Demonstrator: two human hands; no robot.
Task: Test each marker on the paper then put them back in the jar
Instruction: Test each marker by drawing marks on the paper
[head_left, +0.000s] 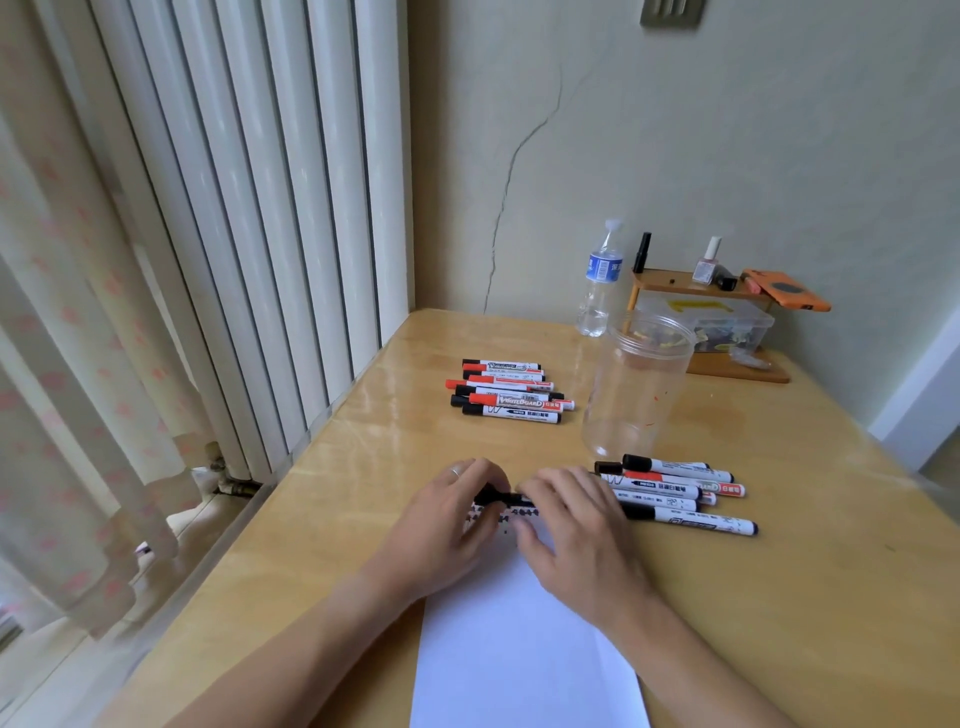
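A white sheet of paper lies on the wooden table in front of me, with rows of small dark and red test marks near its far edge. Above those marks my left hand and my right hand both hold one black marker lying crosswise; the left grips the cap end, the right grips the barrel. A clear plastic jar stands upright and holds nothing beyond the paper. Several markers lie in a pile left of the jar. Another pile of markers lies right of my right hand.
A water bottle stands at the back by the wall. Beside it is a small wooden shelf with a nail polish bottle, an orange phone and a clear box underneath. A white radiator and curtain line the table's left edge.
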